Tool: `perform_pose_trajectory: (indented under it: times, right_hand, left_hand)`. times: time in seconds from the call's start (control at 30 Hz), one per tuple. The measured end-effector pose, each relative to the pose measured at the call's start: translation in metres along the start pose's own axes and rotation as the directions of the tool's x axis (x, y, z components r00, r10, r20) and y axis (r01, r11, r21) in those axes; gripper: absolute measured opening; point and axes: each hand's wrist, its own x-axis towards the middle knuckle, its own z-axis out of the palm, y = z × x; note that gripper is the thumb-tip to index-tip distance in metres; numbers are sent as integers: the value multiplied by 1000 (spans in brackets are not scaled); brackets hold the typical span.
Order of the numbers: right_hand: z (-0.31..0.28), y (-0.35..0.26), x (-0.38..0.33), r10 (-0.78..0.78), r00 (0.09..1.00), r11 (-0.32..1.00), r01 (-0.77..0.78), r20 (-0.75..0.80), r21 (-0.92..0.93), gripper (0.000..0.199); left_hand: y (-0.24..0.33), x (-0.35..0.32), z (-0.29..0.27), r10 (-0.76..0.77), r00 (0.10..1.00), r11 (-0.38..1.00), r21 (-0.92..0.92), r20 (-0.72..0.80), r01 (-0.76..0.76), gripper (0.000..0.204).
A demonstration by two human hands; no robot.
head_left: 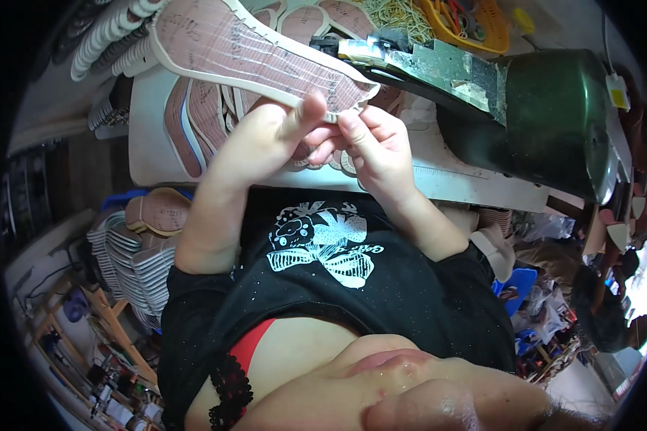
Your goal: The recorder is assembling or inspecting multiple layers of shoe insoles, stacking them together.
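Observation:
A pinkish-brown shoe insole (223,47) with a white edge strip is held up in front of me, its broad end at the upper left. My left hand (291,129) is closed at the narrow end, with its thumb against the insole's lower edge. Beside it, my right hand (381,144) pinches the edge strip at the same end between thumb and fingers. The strip there sticks out a little at the tip. Parts of the fingers are hidden behind the insole and each other.
A green sewing machine (553,115) stands on the white table (147,154) at the right. More insoles (187,118) lie on the table. An orange basket (492,36) of tools sits behind, next to tangled pale cord (395,21). Stacked insoles (133,266) stand at my left.

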Motion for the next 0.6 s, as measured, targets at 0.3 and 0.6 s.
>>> perform_pose_trajectory:
  times: [0.3, 0.6]
  right_hand:
    - [16, 8, 9, -87, 979, 996, 80, -187, -44, 28]
    - [6, 9, 35, -158, 950, 987, 147, -271, -60, 33]
  left_hand:
    - [107, 73, -45, 391, 725, -304, 824, 566, -479, 31]
    - [112, 174, -47, -589, 705, 538, 843, 395, -23, 23]
